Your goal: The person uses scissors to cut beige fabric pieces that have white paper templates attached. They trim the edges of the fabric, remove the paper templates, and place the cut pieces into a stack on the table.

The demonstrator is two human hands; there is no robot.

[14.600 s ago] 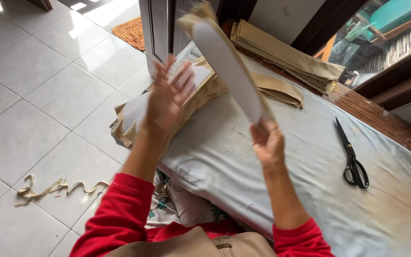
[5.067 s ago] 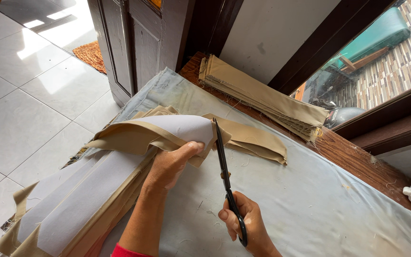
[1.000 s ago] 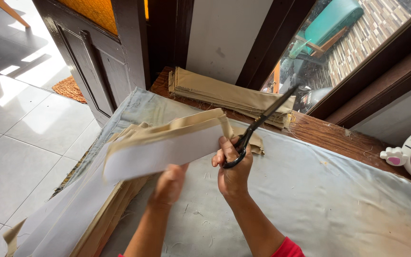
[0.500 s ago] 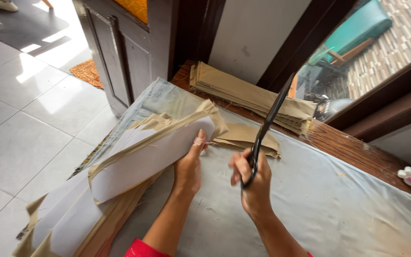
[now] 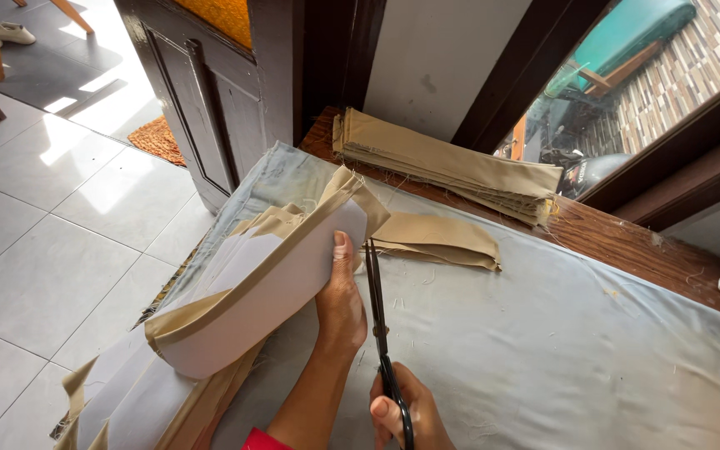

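The left hand [image 5: 339, 304] is curled around the near edge of a bundle of khaki fabric strips [image 5: 268, 267] backed with a long white stiffener piece [image 5: 252, 312], fingers pressed together along its side and the thumb lying up the white face; it lifts and bows the bundle off the bench [image 5: 593, 350] so that its end stands clear and taut where the blades can reach it. The right hand [image 5: 406, 412] is closed through the loops of a pair of black scissors [image 5: 379, 333], gripping them low at the bottom edge of the view, with the blades pointing away from the person and lying just beside the left thumb, the tips at the frayed end of the bundle. The blades look nearly shut, though the narrow angle makes that hard to tell. The rest of the bundle trails down toward the left, over the bench edge above the tiled floor [image 5: 52, 250]. Beyond the tips lies a loose folded khaki piece [image 5: 439, 242] flat on the grey cover, and farther back a neat stack of folded khaki cloth [image 5: 452, 167] rests on the wooden ledge by the wall, kept well apart from the cutting. Half a second ago the scissors stood steeply upward with the points high near the stack and the right hand raised level with the left; now they have dropped and lie low and almost flat along the bundle, with the right hand drawn back toward the person, while the left has kept its hold on the bundle.
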